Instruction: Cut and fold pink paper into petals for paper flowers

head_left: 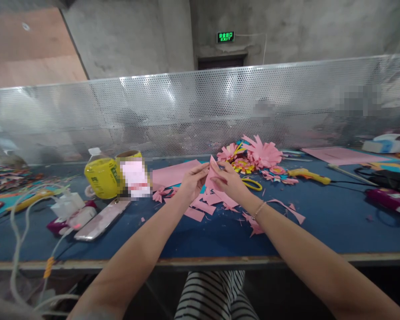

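Between my two hands, above the middle of the table, is a folded piece of pink paper point(212, 174). My right hand point(227, 180) grips it from the right, thumb across its face. My left hand point(194, 181) meets its left edge with fingers pinched together; the fingertips partly cover the paper there. Cut pink paper pieces point(195, 214) lie scattered on the blue tabletop below both hands. Just right of my right hand, yellow-handled scissors point(253, 184) show one loop. Behind them sits a heap of fringed pink paper flowers point(262, 153), with some yellow and blue strips.
A yellow-labelled bottle point(102, 178) and a lit phone point(135, 177) stand at left, near another phone point(102, 220) and a power strip with white cables point(66, 209). Rightward are a yellow glue gun point(308, 174) and purple power strip point(390, 200). A perforated metal screen point(186, 111) closes the back.
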`<state>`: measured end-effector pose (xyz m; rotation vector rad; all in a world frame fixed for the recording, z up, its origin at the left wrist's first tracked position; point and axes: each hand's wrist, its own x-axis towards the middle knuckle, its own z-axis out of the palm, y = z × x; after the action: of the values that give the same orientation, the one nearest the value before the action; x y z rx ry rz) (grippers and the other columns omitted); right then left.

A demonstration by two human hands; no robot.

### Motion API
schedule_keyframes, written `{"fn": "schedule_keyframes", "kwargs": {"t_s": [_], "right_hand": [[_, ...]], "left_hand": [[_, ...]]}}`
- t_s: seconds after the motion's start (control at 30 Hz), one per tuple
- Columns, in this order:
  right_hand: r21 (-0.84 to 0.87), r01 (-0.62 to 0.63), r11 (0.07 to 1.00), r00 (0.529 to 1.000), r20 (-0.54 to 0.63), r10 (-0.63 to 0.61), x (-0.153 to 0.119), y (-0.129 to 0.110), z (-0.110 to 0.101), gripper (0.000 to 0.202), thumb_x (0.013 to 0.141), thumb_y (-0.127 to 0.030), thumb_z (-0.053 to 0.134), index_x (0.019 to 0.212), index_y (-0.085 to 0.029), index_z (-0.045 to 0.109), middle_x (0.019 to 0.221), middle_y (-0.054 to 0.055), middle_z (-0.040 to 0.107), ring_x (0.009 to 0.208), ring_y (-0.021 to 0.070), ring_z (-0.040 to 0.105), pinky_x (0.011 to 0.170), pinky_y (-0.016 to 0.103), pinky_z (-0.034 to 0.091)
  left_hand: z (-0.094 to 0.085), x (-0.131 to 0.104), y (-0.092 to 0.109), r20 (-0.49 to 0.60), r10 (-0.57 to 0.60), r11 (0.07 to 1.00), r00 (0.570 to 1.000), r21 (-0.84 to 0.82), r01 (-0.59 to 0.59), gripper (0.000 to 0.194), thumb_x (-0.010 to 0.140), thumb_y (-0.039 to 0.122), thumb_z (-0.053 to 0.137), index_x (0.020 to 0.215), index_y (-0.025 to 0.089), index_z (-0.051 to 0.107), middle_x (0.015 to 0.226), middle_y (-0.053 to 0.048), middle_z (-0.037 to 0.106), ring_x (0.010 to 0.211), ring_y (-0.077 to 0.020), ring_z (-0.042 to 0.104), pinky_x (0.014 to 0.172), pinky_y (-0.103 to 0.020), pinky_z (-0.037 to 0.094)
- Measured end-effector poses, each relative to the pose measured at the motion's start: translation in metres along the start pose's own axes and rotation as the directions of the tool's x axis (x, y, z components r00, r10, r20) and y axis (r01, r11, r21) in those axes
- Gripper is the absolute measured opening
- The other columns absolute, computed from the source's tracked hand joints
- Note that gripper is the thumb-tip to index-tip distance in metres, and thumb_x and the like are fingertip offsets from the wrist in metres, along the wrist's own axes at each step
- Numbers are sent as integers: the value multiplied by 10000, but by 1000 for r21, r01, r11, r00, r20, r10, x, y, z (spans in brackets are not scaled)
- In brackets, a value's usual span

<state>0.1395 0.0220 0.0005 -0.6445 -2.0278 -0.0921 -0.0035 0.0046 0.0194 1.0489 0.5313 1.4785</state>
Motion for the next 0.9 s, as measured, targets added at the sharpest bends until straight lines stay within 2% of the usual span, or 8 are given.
{"fn": "schedule_keyframes", "kwargs": {"t_s": [0.1, 0.37, 0.63, 0.7, 0.77, 0.83, 0.9], "right_hand": [[13, -4, 1000, 1000, -13, 4, 0, 0, 0, 448, 794, -313, 431, 1234, -253, 373, 1129, 84, 404, 1052, 204, 415, 925, 410, 355], [24, 3, 1000, 1000, -19, -2, 0, 1, 2, 434, 793, -305, 434, 1222, -258, 389, 1132, 78, 403, 1050, 200, 418, 931, 402, 354], [38, -20, 999, 1000, -19, 20, 0, -3, 2, 421, 769, -282, 469, 1188, -254, 431, 1103, 78, 425, 1064, 203, 408, 929, 408, 343], [113, -77, 991, 996, -36, 82, 1, -5, 2, 416, 756, -276, 481, 1169, -238, 448, 1070, 80, 453, 1019, 194, 443, 884, 383, 384], [241, -194, 951, 976, -50, 212, 3, -6, 1, 423, 751, -268, 474, 1169, -214, 437, 1026, 83, 488, 911, 172, 500, 786, 346, 440], [374, -317, 872, 933, -42, 357, 6, -6, 0, 409, 743, -268, 469, 1144, -190, 440, 979, 81, 522, 792, 148, 531, 695, 312, 461], [477, -373, 796, 895, -41, 444, 8, -5, -2, 330, 730, -279, 475, 1043, -176, 495, 920, 65, 549, 738, 133, 533, 676, 292, 450]], "left_hand": [[0, 0, -1, 47, 10, 1000, 999, 15, -11, 258, 552, 84, 642, 802, 149, 643, 822, -39, 661, 749, -110, 594, 728, -229, 441], [-1, 1, -4, 50, 41, 999, 998, 16, -42, 254, 537, 93, 653, 782, 160, 643, 808, -24, 653, 721, -93, 583, 697, -214, 436], [-1, 5, -7, -126, 103, 992, 987, 90, -93, 224, 456, 59, 663, 662, 145, 642, 647, -3, 638, 610, -74, 560, 636, -210, 422], [-3, 6, -9, -156, 113, 987, 981, 131, -93, 215, 447, 58, 658, 641, 149, 644, 609, 4, 632, 576, -75, 552, 624, -218, 423], [-4, 7, -11, -146, 128, 974, 981, 203, -97, 205, 454, 74, 659, 641, 155, 650, 601, 5, 635, 569, -81, 552, 623, -226, 428], [-5, 6, -12, -82, 166, 940, 983, 313, -132, 197, 480, 109, 662, 670, 160, 660, 646, -8, 652, 613, -98, 567, 651, -240, 439], [-5, 4, -12, -1, 203, 885, 979, 429, -183, 190, 512, 146, 660, 701, 161, 666, 705, -25, 666, 671, -121, 581, 687, -260, 448]]}}
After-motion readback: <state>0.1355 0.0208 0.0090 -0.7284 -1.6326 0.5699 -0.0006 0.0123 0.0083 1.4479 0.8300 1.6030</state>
